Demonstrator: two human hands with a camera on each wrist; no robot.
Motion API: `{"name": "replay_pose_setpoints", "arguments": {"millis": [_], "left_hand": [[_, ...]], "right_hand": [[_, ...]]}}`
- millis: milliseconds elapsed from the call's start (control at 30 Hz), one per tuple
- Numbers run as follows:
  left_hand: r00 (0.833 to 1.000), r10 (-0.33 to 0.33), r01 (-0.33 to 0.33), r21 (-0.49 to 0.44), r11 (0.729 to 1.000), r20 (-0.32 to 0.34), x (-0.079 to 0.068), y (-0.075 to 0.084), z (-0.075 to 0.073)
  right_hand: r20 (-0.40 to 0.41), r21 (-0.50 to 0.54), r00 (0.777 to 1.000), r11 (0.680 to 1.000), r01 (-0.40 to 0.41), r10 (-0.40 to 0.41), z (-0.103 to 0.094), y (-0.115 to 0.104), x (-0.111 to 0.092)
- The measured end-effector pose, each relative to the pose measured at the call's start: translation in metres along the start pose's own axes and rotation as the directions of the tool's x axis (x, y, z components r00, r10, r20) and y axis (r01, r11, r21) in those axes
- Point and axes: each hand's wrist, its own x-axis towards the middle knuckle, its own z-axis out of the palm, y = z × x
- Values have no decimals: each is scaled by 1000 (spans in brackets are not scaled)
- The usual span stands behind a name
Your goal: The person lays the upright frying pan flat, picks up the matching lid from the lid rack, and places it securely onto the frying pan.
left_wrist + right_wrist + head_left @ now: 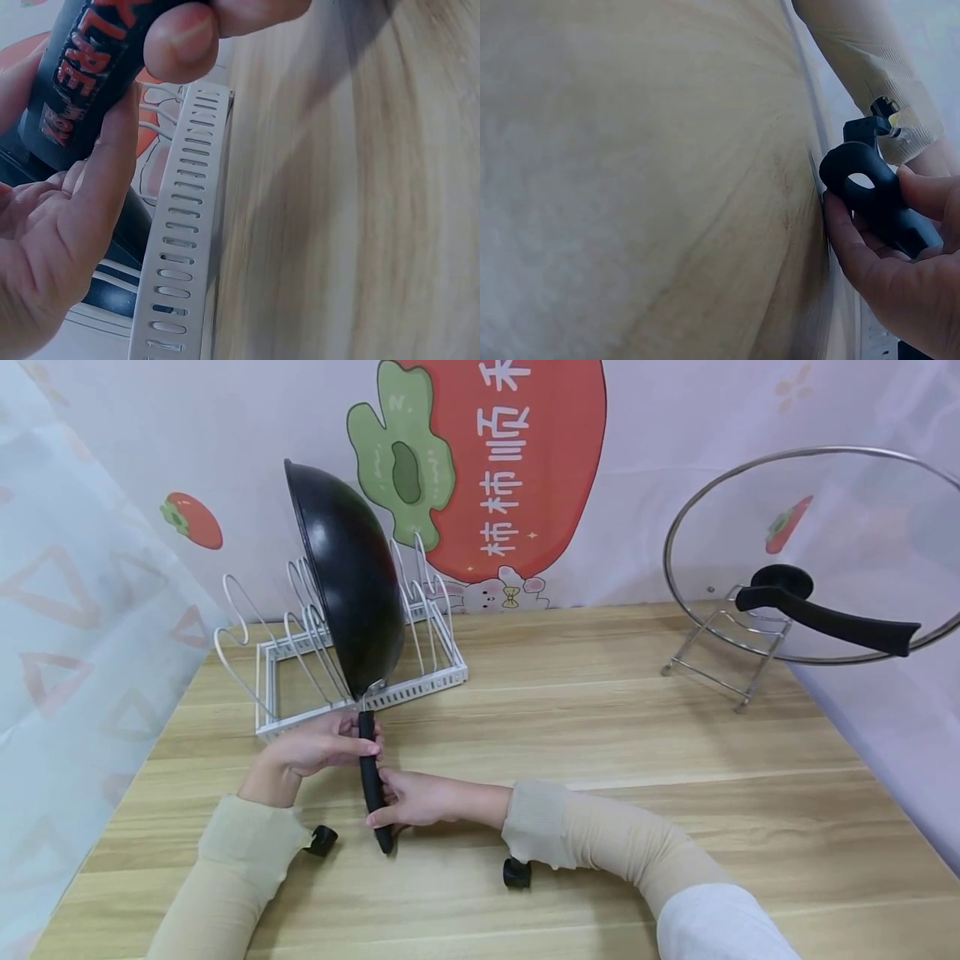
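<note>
A black wok (352, 568) stands on its edge between the wire dividers of a white rack (420, 691), its rounded underside facing right. Its black handle (371, 785) points toward me. My left hand (318, 745) grips the handle near the wok, thumb across the top. Closer to the handle's end, my right hand (423, 797) pinches it from the right side. Red lettering shows on the handle (82, 82) in the left wrist view, with left fingers on both sides. In the right wrist view, right fingers hold the handle by its looped end (877, 191).
At the right, a large glass lid (667, 547) with a black handle (840, 618) leans in a small metal wire stand (705, 673). Everything stands on a wooden table (570, 727). Behind it hangs a printed cloth (637, 410).
</note>
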Motion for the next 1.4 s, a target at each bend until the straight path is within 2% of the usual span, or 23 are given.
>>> {"name": "replay_pose_setpoints", "arguments": {"millis": [233, 533, 800, 1100, 1400], "left_hand": [[1000, 18, -18, -5, 1000, 5, 5, 1, 3], [999, 27, -27, 0, 1000, -36, 6, 11, 7], [998, 62, -62, 25, 998, -23, 6, 17, 9], [996, 87, -86, 31, 996, -22, 6, 20, 10], [995, 90, -89, 39, 995, -45, 6, 23, 13]], "right_hand": [[-2, -50, 1000, 999, 10, -11, -6, 0, -3], [-2, -78, 999, 996, 44, -44, -11, -5, -7], [3, -113, 998, 992, 59, -59, -16, -9, -10], [15, -210, 994, 971, 112, -111, -20, -13, -13], [15, -272, 995, 957, 96, -95, -24, -18, -19]]}}
